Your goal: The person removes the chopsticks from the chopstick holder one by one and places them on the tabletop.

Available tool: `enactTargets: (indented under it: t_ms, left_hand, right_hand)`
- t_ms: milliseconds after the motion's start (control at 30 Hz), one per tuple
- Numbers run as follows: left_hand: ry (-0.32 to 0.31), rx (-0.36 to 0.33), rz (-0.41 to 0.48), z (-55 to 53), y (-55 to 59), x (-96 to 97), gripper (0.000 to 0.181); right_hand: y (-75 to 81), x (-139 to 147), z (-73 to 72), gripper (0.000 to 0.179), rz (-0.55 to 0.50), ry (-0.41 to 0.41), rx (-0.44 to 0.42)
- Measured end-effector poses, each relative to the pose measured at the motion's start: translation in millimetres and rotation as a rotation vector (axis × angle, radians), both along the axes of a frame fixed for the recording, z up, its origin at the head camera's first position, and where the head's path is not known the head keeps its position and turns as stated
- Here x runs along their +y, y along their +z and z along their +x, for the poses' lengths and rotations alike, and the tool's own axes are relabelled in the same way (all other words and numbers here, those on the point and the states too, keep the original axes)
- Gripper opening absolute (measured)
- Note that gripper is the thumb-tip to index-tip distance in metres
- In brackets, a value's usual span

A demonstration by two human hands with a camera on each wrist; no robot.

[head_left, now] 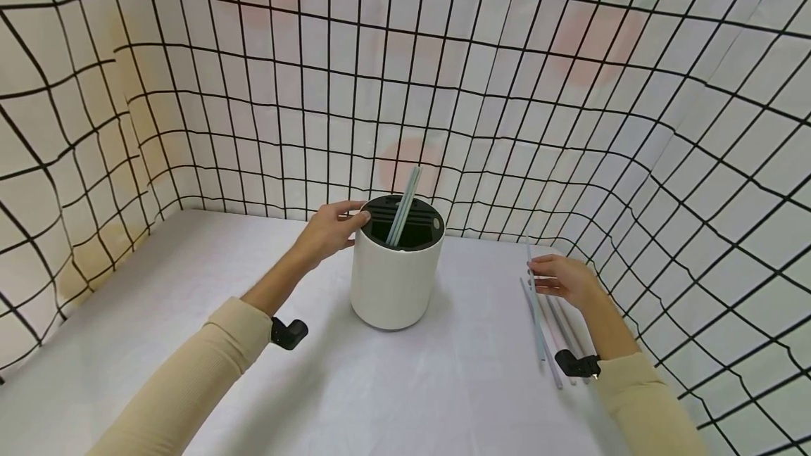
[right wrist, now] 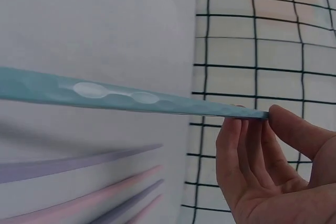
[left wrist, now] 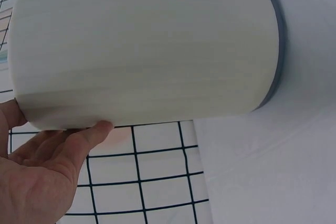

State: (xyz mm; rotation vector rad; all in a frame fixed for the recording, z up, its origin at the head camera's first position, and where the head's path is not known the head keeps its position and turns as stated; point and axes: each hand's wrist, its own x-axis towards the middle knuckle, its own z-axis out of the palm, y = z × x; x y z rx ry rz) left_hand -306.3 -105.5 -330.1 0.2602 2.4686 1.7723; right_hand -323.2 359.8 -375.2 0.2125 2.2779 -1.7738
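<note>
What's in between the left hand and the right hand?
In the head view, the white holder, with light blue sticks in it, stands between them, touching the left hand. White tabletop stretches from there toward the right hand.

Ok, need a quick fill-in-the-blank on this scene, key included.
1. The left hand touches the container, whose outer wall is ____.
2. The light blue stick is pinched by the ____ hand.
3. Sticks in the container lean out through its ____ top insert.
4. In the head view, the loose purple sticks lie to the container's ____.

Missing: white; right; black; right.
</note>
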Motion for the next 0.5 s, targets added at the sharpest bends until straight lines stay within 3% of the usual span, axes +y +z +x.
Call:
enactTargets:
  t_ms: [200,500]
  left_hand:
    - [0.003,-0.001,0.008,0.3,0.4,1.0,0.055]
    - [-0.007,0.010,-0.001,-0.4,-1.6,-0.6,0.056]
  right_hand:
    - [-31.3,8.8,3.4,0.046,0.050,-0.033,-0.060]
    - [-56.6,10.2,5.6,0.035,0.125,-0.050,-0.090]
